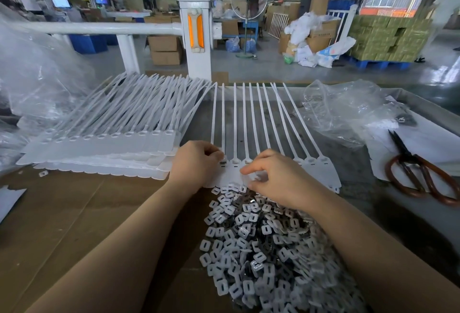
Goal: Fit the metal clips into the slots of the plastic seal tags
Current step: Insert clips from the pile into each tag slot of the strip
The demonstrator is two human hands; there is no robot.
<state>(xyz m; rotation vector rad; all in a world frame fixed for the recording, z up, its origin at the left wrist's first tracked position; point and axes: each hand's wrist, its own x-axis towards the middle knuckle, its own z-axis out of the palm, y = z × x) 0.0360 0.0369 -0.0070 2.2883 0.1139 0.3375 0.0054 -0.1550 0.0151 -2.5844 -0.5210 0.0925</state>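
A row of white plastic seal tags (321,165) lies across the middle of the table, their long tails pointing away from me. My left hand (196,163) has its fingers curled over the leftmost tag heads, pinching at a slot where a small metal clip (223,162) shows. My right hand (276,178) rests on the tag heads beside it, thumb and forefinger pinched together over something too small to make out. A large heap of small square clips (251,245) lies just in front of the tags, under my right forearm.
A thick stack of more seal tags (104,148) sits at the left on brown cardboard (62,213). Crumpled clear plastic bags (343,111) lie at the right and far left. Scissors with brown handles (413,175) rest at the right edge. A white barrier post (196,33) stands behind.
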